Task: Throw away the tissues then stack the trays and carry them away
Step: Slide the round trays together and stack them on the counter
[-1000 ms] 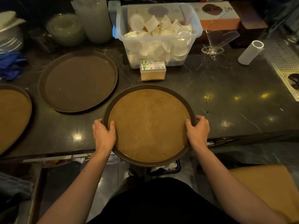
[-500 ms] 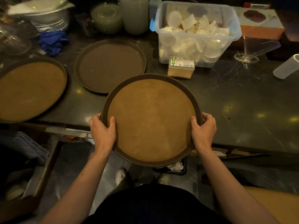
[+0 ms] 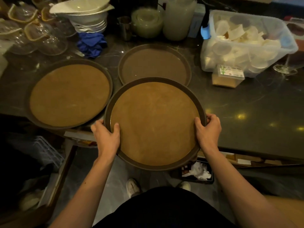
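1. Head view: both hands are on the nearest round tray (image 3: 154, 124), one per side. It sticks out past the front edge of the dark desk (image 3: 246, 112).
2. Left hand (image 3: 107, 137) has its fingers wrapped over the left rim, thumb inside. Right hand (image 3: 208, 130) is clamped on the right rim the same way.
3. A second tan tray (image 3: 69, 94) lies flat to the left, and a darker tray (image 3: 154, 63) lies behind, partly covered by the held one.
4. Crumpled tissues (image 3: 197, 171) are down in a black bin (image 3: 211, 181) on the floor, below the held tray.
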